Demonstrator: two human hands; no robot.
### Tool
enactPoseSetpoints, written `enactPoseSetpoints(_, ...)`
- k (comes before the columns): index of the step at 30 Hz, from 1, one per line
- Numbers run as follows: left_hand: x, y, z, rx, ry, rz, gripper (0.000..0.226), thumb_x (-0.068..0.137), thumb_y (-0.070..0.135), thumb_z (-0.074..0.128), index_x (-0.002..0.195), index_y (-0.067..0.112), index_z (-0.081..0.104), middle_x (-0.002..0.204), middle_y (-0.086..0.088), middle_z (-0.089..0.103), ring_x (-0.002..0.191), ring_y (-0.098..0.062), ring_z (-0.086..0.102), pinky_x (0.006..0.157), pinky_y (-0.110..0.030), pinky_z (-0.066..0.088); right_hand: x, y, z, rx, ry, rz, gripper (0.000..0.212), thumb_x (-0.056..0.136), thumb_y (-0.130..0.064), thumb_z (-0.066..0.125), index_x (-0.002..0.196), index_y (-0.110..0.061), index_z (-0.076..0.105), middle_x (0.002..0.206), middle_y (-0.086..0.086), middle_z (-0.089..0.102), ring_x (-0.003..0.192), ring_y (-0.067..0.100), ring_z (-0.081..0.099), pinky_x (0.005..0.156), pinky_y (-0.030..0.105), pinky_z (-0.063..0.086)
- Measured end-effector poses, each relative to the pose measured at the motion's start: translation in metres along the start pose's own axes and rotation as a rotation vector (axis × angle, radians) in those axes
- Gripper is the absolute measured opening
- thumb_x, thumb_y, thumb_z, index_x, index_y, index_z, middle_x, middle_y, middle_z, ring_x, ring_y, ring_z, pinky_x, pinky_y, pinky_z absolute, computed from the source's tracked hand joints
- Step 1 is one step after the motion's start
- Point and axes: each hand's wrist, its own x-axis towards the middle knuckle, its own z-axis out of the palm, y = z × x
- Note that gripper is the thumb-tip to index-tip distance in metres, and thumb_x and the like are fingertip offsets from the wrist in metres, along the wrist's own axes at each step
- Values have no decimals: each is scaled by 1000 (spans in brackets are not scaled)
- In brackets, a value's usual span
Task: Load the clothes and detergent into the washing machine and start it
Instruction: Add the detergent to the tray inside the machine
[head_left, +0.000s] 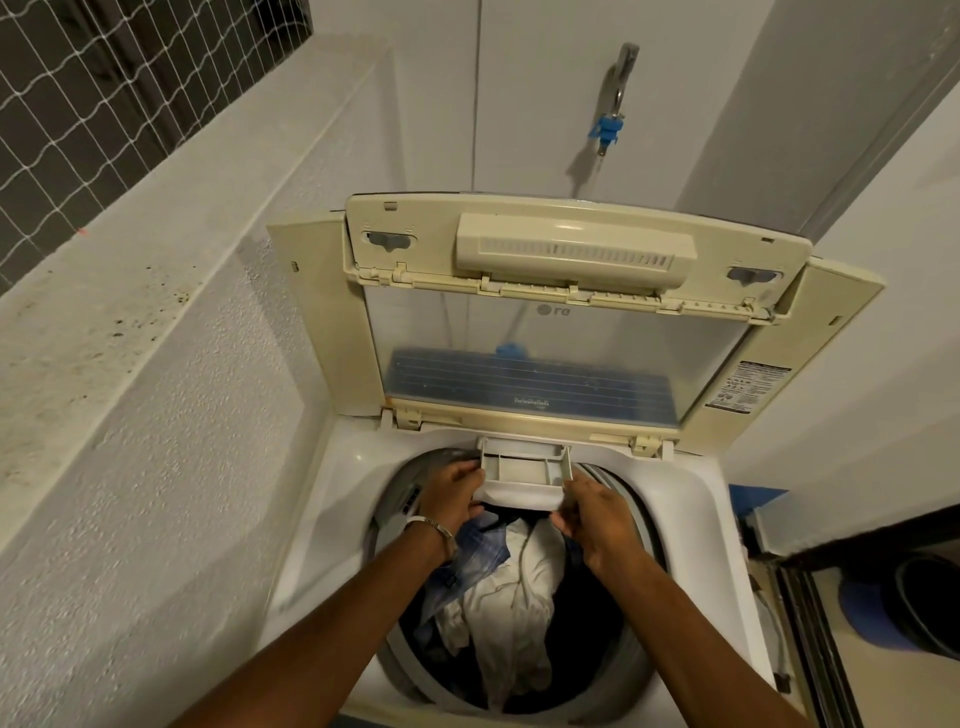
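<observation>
A white top-loading washing machine (322, 519) stands below me with its folded lid (561, 332) raised against the back wall. Inside the drum lie clothes (519, 587): white, blue checked and dark pieces. At the back rim of the opening, a pale detergent drawer (524, 475) is pulled out over the drum; its compartments look empty. My left hand (451, 496) grips the drawer's left front corner. My right hand (597, 514) grips its right front corner.
A rough white wall and ledge (156, 291) run along the left, with a netted window (104, 78) above. A tap with a blue hose fitting (608, 130) hangs behind the lid. A dark bucket (924, 603) sits at the right.
</observation>
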Motion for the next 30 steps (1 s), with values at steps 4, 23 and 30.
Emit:
enactPoseSetpoints(4, -2, 3, 1, -9, 0, -19, 24, 95, 13, 53, 119, 15, 57, 110, -9, 59, 98, -24, 57, 70, -28, 53, 0, 1, -1, -26, -24, -18, 20, 88, -3, 57, 104, 2, 68, 67, 10, 57, 51, 16, 51, 47, 26, 49)
enactPoseSetpoints(23, 15, 16, 11, 163, 42, -76, 32, 93, 37, 55, 79, 8, 58, 81, -10, 53, 87, -31, 59, 81, -48, 57, 24, -4, 4, -564, 71, -287, 52, 96, -47, 49, 72, -5, 67, 72, 16, 70, 70, 32, 67, 72, 49, 57)
enactPoseSetpoints(30, 20, 12, 11, 624, 175, 118, 43, 95, 32, 44, 73, 0, 64, 87, -25, 68, 80, -36, 64, 73, -40, 55, 29, -8, 11, -902, 138, -518, 53, 101, -34, 42, 64, -4, 65, 59, 10, 66, 59, 27, 63, 63, 37, 51)
